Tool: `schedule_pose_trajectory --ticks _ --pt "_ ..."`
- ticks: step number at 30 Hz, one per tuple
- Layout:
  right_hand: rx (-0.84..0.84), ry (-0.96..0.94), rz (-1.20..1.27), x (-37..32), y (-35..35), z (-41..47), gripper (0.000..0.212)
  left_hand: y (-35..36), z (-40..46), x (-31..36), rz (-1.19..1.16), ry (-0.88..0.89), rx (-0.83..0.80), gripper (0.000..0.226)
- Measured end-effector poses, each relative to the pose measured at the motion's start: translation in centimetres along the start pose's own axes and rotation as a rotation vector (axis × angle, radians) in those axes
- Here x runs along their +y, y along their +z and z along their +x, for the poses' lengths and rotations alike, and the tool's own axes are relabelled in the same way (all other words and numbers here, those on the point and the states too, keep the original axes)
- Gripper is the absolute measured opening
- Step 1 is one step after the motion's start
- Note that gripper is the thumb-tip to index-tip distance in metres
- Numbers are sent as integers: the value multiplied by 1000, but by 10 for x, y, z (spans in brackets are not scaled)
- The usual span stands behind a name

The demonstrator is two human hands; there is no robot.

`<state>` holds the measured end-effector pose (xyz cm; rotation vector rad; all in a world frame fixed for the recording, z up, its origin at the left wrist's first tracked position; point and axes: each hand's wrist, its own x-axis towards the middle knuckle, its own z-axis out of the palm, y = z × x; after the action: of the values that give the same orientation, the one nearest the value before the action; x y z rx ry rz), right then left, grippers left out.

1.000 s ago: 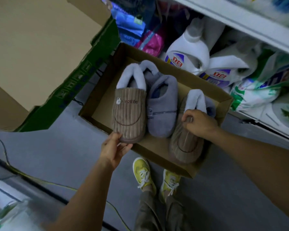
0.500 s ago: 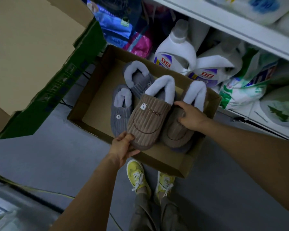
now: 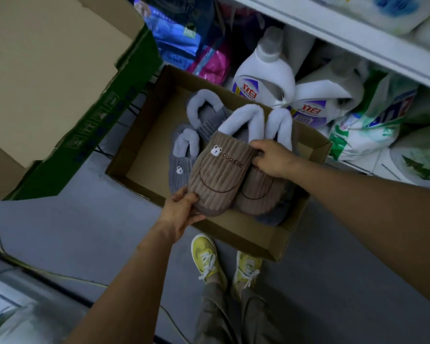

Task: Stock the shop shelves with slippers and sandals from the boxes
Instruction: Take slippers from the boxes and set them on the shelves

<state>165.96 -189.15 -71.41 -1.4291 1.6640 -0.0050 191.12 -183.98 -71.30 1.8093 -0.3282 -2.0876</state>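
Observation:
An open shallow cardboard box (image 3: 144,135) sits on the floor in front of the shelves. Over it I hold two brown corduroy slippers with pale fleece lining side by side. My left hand (image 3: 181,209) grips the toe of the left brown slipper (image 3: 219,172), which carries a bear logo. My right hand (image 3: 271,157) grips the tops of both, covering part of the right brown slipper (image 3: 258,194). Two grey slippers (image 3: 181,162) lie in the box to the left, one further back (image 3: 206,112).
A big cardboard carton with green sides (image 3: 60,83) stands at the left. White detergent bottles (image 3: 266,73) and bags (image 3: 368,130) crowd the bottom shelf under a white shelf edge (image 3: 333,31). A cable (image 3: 60,276) runs across the grey floor beside my yellow shoes (image 3: 206,256).
My left hand lifted the left brown slipper and carried it right, against the one under my right hand. The grey slippers are now uncovered in the box. My right hand now pinches both.

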Motion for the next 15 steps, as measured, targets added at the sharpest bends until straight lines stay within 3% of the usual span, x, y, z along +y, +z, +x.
schedule_pose_trajectory --ticks 6,15 --pt "94 -6 135 -24 -42 -47 16 8 -51 28 76 73 -78 49" --pt "167 -40 144 -67 -131 -158 14 47 -161 68 301 311 -135 55"
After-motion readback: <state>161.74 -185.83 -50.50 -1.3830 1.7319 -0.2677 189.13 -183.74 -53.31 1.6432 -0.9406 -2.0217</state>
